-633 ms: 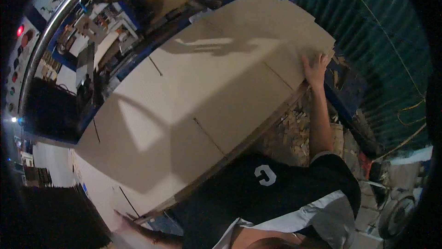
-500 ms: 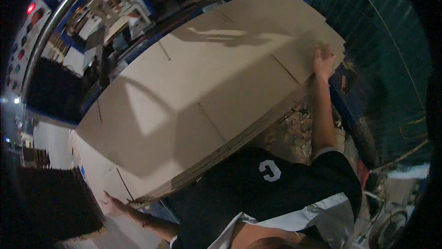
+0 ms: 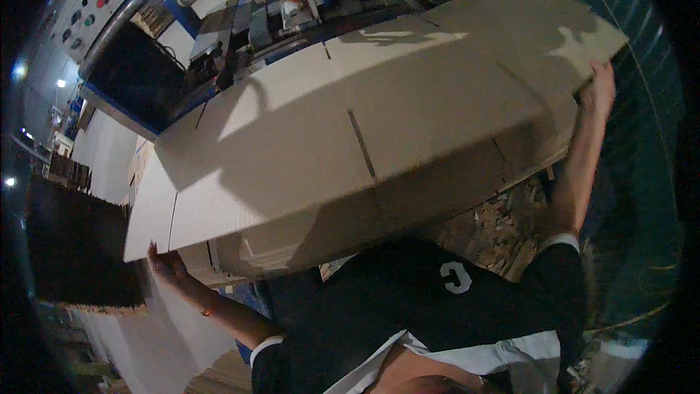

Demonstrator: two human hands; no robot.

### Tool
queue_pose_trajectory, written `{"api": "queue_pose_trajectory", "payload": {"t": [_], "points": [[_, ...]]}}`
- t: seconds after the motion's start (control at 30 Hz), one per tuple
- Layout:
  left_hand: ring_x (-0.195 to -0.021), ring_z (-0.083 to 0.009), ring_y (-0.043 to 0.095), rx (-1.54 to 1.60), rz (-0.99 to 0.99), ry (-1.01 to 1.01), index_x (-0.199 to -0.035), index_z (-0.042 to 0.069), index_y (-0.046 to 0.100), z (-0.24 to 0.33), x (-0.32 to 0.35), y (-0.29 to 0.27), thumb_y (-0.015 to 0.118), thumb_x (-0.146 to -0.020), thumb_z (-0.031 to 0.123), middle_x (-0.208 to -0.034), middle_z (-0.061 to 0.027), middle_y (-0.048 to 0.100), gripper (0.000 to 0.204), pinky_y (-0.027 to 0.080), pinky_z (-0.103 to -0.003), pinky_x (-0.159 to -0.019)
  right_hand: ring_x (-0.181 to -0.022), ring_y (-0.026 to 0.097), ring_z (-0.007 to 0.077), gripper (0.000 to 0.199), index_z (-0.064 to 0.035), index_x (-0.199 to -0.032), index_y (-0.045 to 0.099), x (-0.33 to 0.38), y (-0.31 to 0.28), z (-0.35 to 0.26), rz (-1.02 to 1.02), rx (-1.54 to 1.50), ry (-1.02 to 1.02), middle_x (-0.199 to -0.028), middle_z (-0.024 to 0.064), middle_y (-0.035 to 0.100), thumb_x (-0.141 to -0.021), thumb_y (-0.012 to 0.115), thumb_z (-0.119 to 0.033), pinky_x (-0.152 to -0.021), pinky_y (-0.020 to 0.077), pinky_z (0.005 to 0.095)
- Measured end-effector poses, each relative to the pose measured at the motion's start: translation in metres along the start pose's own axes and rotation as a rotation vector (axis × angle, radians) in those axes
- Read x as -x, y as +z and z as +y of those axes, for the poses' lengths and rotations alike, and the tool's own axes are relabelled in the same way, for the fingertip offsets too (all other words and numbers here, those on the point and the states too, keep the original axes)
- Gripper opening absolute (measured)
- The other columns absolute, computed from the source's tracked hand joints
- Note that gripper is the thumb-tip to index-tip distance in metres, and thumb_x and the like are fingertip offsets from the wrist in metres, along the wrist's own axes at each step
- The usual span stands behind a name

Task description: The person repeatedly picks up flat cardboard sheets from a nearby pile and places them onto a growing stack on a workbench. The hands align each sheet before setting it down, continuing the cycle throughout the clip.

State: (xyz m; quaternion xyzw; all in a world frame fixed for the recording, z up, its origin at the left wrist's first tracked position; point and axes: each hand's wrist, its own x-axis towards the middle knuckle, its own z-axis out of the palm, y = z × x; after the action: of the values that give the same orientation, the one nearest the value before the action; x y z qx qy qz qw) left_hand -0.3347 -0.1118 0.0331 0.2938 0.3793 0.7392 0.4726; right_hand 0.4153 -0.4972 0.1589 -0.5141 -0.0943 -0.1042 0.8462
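Left hand (image 3: 170,268), right hand (image 3: 599,92): grips closed on ends of slotted cardboard sheet (image 3: 292,146); uneven lift could buckle it at middle slot (image 3: 362,144).

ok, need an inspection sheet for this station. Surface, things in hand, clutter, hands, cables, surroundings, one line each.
Surface: stack of cardboard sheets, mostly hidden under the held sheet.
Things in hand: one large cardboard sheet with dark slits; its near edge stands off the stack.
Clutter: cardboard scraps beyond the stack's near edge, toward the right.
Hands: left hand at the near left corner, right hand at the right end, both gripping the sheet.
Cables: none clearly made out; a yellowish rope at lower right.
Surroundings: button panel upper left, green corrugated wall right; dim lighting.
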Motion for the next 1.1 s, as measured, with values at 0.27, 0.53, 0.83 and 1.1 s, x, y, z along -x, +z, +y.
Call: {"api": "queue_pose_trajectory", "payload": {"t": [0.27,0.53,0.83,1.1], "points": [[-0.102,-0.0276,0.054,-0.648,-0.331,0.116,-0.112,-0.002,0.056,0.000,0.114,0.009,0.057,-0.081,0.006,-0.116,-0.0152,0.055,0.032,0.042,-0.035,-0.089,-0.112,0.052,0.0273,0.033,0.0004,-0.107,0.058,0.220,-0.046,-0.014,-0.903,0.447,-0.493,-0.119,0.0144,0.056,-0.078,0.060,-0.013,-0.096,0.0384,0.0397],[-0.122,-0.0338,0.042,-1.370,-1.284,0.675,-0.120,0.013,0.057,-0.027,0.185,0.116,0.058,-0.075,0.005,-0.129,-0.0123,0.048,0.046,0.026,-0.047,-0.105,-0.118,0.048,0.0282,0.032,-0.0149,-0.105,0.063,0.233,-0.018,0.041,-1.668,0.837,-0.809,-0.121,0.0050,0.056,-0.074,0.063,-0.010,-0.100,0.0355,0.0433],[-0.122,-0.0346,0.041,-1.333,-1.249,0.814,-0.125,0.015,0.052,-0.057,0.150,0.152,0.062,-0.070,0.003,-0.131,-0.0132,0.045,0.057,0.031,-0.046,-0.102,-0.129,0.032,0.0295,0.062,-0.0140,-0.128,0.047,0.167,0.027,0.111,-1.685,1.035,-0.829,-0.140,0.0094,0.035,-0.075,0.062,-0.042,-0.105,0.0262,0.0453],[-0.118,-0.0315,0.044,-1.250,-1.138,0.940,-0.126,0.015,0.049,-0.140,0.069,0.246,0.068,-0.070,0.009,-0.128,-0.0143,0.046,0.059,0.037,-0.041,-0.097,-0.131,0.028,0.0292,0.072,-0.0173,-0.133,0.041,0.102,0.127,0.159,-1.561,1.266,-0.670,-0.144,0.0080,0.029,-0.075,0.057,-0.056,-0.105,0.0249,0.0449]]}}
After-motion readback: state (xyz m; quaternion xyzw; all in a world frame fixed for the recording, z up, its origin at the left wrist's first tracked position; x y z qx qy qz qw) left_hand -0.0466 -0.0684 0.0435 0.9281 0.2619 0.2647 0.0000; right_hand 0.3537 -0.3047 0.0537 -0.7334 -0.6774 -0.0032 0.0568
